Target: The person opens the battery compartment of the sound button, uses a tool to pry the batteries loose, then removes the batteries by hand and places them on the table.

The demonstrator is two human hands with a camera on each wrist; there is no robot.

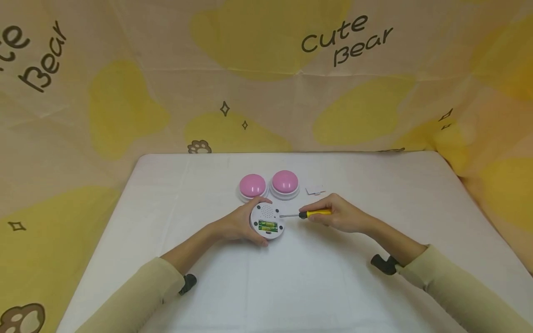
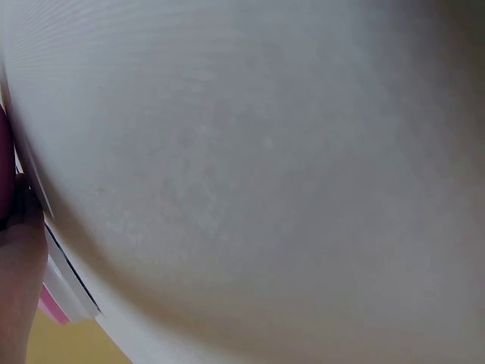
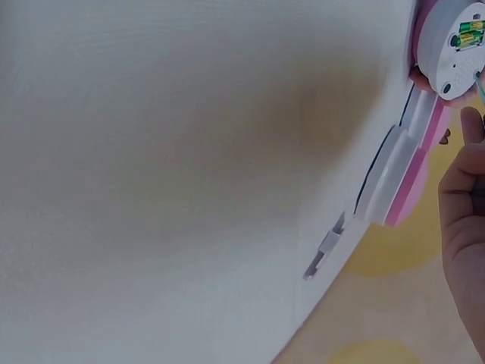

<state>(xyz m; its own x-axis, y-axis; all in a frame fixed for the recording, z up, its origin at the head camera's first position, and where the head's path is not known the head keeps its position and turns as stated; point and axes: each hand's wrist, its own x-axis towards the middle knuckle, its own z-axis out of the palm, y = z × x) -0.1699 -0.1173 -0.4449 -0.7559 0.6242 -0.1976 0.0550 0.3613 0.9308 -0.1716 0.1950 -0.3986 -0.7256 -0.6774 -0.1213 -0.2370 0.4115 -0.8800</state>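
My left hand grips a round white push-button light by its rim, its underside facing up. Two green batteries lie in its uncovered compartment, and dark round feet ring the base. In the right wrist view the light's pink dome shows on the side away from the batteries. My right hand holds a yellow-and-black screwdriver, its shaft pointing left with the tip at the light's edge; whether it touches cannot be told. In the left wrist view only part of the left hand shows at the edge.
Two more pink-domed lights, a left one and a right one, stand side by side just behind the held one. A small white battery cover lies to their right. All rest on a white table backed by a yellow patterned cloth.
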